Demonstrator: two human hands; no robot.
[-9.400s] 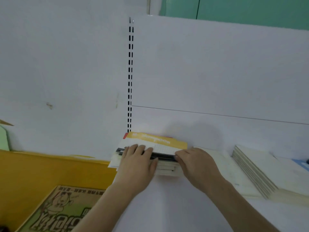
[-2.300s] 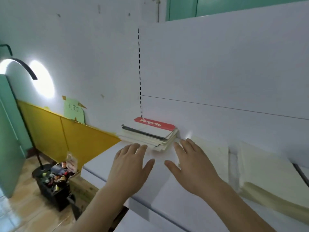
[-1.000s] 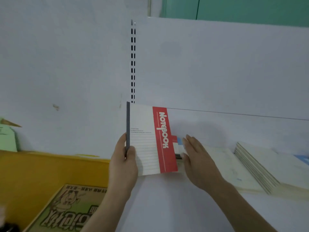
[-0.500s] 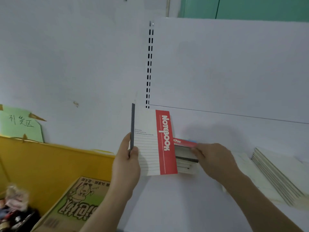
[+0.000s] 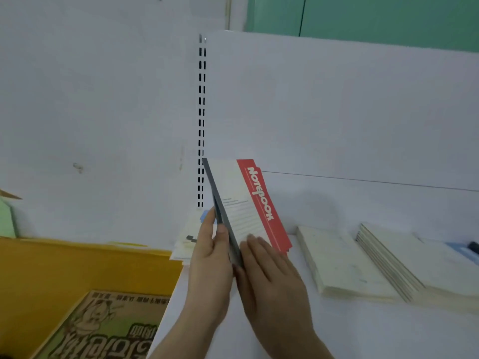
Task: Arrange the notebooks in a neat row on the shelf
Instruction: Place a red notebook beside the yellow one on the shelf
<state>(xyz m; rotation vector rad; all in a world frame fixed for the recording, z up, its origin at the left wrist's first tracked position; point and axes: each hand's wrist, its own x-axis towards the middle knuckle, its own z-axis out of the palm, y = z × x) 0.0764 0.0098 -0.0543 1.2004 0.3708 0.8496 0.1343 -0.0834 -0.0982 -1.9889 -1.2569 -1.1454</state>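
We see the white shelf (image 5: 337,332) carrying two cream notebook piles (image 5: 344,265) flat toward its right end. At its left end a red-banded notebook (image 5: 248,203) stands on edge, tilted, over what seems a flat stack (image 5: 185,242), partly hidden. Our left hand (image 5: 210,263) pinches its dark spine; our right hand (image 5: 269,275) presses straight fingers against its cover.

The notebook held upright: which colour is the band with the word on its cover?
Red, with white lettering, on the notebook; the head view shows it.
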